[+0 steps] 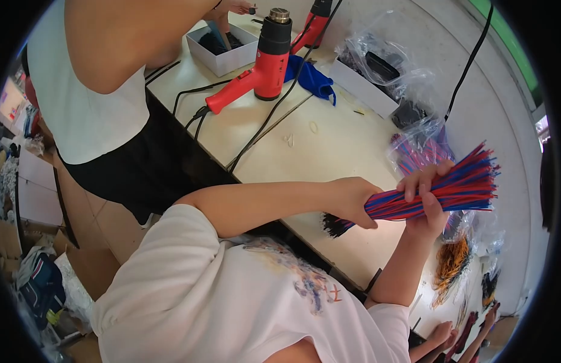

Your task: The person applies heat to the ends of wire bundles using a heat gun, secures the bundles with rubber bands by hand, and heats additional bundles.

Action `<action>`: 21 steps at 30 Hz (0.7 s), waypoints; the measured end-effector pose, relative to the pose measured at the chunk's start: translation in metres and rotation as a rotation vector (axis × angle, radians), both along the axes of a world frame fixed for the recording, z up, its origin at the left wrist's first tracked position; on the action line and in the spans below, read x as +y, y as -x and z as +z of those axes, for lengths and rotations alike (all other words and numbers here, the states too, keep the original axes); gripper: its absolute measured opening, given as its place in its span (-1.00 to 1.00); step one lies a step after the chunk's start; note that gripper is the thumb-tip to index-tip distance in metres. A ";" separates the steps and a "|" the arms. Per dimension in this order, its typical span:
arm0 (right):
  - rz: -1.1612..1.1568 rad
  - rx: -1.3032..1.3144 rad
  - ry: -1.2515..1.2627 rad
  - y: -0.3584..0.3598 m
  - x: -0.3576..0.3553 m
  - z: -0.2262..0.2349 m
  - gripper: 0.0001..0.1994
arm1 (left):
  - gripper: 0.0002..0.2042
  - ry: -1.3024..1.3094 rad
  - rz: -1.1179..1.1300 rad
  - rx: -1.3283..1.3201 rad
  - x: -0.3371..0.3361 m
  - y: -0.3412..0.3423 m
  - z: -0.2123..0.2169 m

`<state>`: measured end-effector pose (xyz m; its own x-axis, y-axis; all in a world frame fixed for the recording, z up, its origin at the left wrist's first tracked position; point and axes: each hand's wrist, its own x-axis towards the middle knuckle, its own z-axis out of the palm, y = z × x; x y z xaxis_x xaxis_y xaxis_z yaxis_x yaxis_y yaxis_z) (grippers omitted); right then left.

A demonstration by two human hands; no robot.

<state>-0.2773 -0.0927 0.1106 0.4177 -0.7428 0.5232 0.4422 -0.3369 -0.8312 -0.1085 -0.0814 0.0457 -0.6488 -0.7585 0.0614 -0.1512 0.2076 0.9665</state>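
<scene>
A thick bundle of thin red and blue wires (392, 206) is held in front of me above the table. My left hand (353, 201) is closed around its left part, near the end where black tips (336, 225) stick out below my fingers. Farther right, my right hand (433, 213) wraps the same bundle, fingers over the top and thumb on the near side. Beyond that hand the loose red and blue ends fan out to the upper right.
A red heat gun (271, 57) stands nozzle up on the table (353, 139), its cord trailing. Behind are a blue cloth (313, 78), a white box (235, 59) and bagged parts (383, 63). A co-worker (93, 91) stands at left. Orange wires (451, 266) lie at right.
</scene>
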 end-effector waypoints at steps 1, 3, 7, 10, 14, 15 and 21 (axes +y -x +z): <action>0.003 -0.004 -0.002 0.002 -0.001 0.002 -0.51 | -0.62 -0.002 0.003 -0.004 0.001 -0.004 -0.001; 0.048 -0.091 0.075 0.006 -0.002 0.006 -0.50 | -0.54 0.139 -0.064 -0.097 0.004 -0.010 -0.004; -0.042 -0.053 -0.012 -0.011 0.009 0.003 -0.44 | -0.51 0.085 -0.060 -0.067 0.006 -0.010 -0.022; -0.017 -0.074 -0.029 -0.010 0.007 0.004 -0.42 | -0.54 0.150 0.020 -0.048 0.007 -0.004 -0.037; 0.056 -0.047 0.011 -0.013 0.013 0.006 -0.48 | -0.57 0.322 0.155 0.038 0.015 0.007 -0.051; 0.072 -0.038 0.033 -0.015 0.016 0.006 -0.50 | -0.57 0.355 0.174 0.076 0.015 0.008 -0.049; 0.068 -0.061 -0.005 -0.009 0.019 0.006 -0.51 | -0.48 0.784 0.076 0.012 0.003 -0.006 -0.018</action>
